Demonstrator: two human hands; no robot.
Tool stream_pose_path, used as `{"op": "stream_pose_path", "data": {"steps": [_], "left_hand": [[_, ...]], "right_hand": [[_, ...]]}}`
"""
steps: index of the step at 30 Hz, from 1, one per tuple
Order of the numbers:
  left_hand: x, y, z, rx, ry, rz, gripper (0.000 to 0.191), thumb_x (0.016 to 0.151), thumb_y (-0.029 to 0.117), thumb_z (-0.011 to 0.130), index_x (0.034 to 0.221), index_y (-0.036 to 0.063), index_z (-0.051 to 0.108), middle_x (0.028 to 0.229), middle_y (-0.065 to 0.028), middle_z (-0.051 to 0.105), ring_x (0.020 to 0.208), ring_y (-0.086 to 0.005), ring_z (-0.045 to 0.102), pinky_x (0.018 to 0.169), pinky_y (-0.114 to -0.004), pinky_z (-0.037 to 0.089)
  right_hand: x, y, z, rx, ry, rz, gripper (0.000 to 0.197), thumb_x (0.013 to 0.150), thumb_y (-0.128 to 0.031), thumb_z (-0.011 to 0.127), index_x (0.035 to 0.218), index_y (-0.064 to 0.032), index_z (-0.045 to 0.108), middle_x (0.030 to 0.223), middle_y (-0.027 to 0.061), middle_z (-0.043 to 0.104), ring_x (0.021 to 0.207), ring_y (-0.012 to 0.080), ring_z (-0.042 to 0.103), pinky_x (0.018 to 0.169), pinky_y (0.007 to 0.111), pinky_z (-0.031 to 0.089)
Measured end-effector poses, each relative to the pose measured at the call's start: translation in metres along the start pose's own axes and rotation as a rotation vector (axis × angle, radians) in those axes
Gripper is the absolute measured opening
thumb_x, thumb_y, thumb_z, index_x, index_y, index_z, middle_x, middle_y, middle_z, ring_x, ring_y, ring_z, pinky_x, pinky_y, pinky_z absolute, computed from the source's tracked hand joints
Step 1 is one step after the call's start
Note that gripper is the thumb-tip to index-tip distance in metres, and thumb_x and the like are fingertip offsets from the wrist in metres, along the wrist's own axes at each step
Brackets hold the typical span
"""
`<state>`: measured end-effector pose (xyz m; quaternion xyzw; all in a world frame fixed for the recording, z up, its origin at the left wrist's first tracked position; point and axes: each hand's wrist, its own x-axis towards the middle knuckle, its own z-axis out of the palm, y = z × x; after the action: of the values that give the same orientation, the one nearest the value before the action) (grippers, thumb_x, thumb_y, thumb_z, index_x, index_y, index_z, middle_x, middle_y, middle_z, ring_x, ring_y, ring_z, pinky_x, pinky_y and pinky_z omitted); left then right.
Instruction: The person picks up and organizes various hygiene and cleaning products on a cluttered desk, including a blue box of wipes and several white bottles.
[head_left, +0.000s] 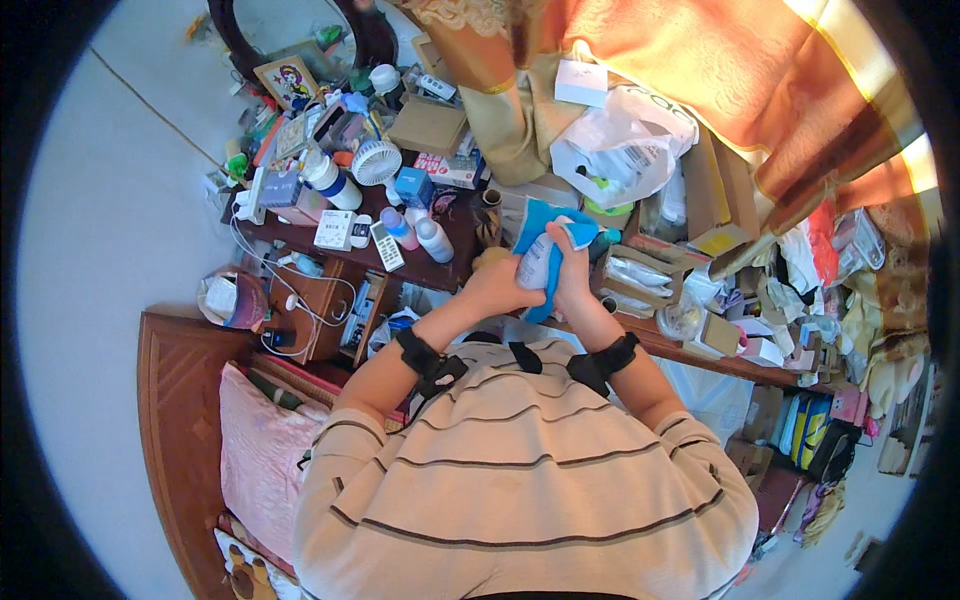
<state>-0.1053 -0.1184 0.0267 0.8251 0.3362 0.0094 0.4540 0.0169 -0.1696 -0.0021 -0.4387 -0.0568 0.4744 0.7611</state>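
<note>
Both hands meet in front of my chest, over the edge of the dark wooden dresser top (461, 271). My left hand (491, 289) grips a pale plastic bottle (535, 262) that bears writing. A blue cloth (536, 219) wraps partly around the bottle, and my right hand (572, 266) presses that cloth against it. Part of the cloth hangs below my fingers. To the left of my hands stand a white bottle (434, 240) and a pink bottle with a purple cap (399, 228). Near them lies a white remote control (387, 247).
A small white fan (376, 163) and a blue box (414, 187) stand further back. Right of my hands are a carton of wrapped packets (637, 276) and a white plastic bag (622, 146). White cables (300, 301) hang at the left. A pink pillow (262, 450) lies lower left.
</note>
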Motion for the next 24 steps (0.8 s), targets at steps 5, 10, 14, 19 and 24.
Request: {"op": "stream_pose_path", "data": {"steps": [5,10,14,19,24], "left_hand": [[-0.001,-0.002,-0.014,0.07,0.141,0.098,0.051,0.054,0.034,0.069,0.092,0.0019,0.057,0.083,-0.0189,0.061,0.078,-0.0344,0.058,0.069,-0.039,0.047],[-0.001,-0.009,-0.028,-0.022,-0.038,0.241,0.049,0.055,0.034,0.071,0.09,0.0015,0.059,0.083,-0.0151,0.062,0.074,-0.0273,0.06,0.068,-0.034,0.047],[-0.01,-0.001,-0.028,-0.325,-0.262,0.182,0.041,0.061,0.026,0.071,0.091,-0.0002,0.059,0.083,-0.0084,0.061,0.075,-0.0137,0.057,0.068,-0.029,0.045],[-0.024,0.0,-0.022,-0.387,-0.35,0.13,0.043,0.064,0.025,0.071,0.096,-0.0002,0.058,0.088,-0.0081,0.06,0.079,-0.0143,0.056,0.071,-0.028,0.045],[-0.023,0.002,-0.014,-0.535,-0.158,0.179,0.047,0.066,0.026,0.071,0.101,-0.0008,0.055,0.092,-0.0117,0.06,0.084,-0.018,0.056,0.075,-0.03,0.045]], "right_hand": [[-0.021,0.014,0.015,-0.401,-0.14,-0.452,0.04,0.067,-0.012,0.073,0.099,-0.0047,0.048,0.093,0.0052,0.055,0.085,0.0157,0.055,0.076,0.03,0.044],[-0.023,-0.002,0.006,-0.455,-0.344,-0.19,0.057,0.063,-0.014,0.076,0.109,-0.006,0.043,0.1,0.0048,0.053,0.092,0.017,0.052,0.081,0.032,0.043],[-0.026,-0.011,-0.005,-0.314,-0.409,-0.051,0.063,0.059,-0.018,0.079,0.11,-0.0068,0.044,0.098,0.004,0.053,0.091,0.0175,0.051,0.081,0.033,0.043],[-0.026,-0.035,-0.02,-0.41,-0.714,0.08,0.075,0.054,-0.026,0.083,0.115,-0.0054,0.042,0.108,0.0058,0.051,0.099,0.0192,0.05,0.086,0.036,0.041],[-0.02,-0.039,-0.015,-0.419,-0.701,-0.012,0.079,0.058,-0.026,0.081,0.119,-0.0042,0.037,0.111,0.0071,0.05,0.102,0.0189,0.049,0.089,0.036,0.04]]}}
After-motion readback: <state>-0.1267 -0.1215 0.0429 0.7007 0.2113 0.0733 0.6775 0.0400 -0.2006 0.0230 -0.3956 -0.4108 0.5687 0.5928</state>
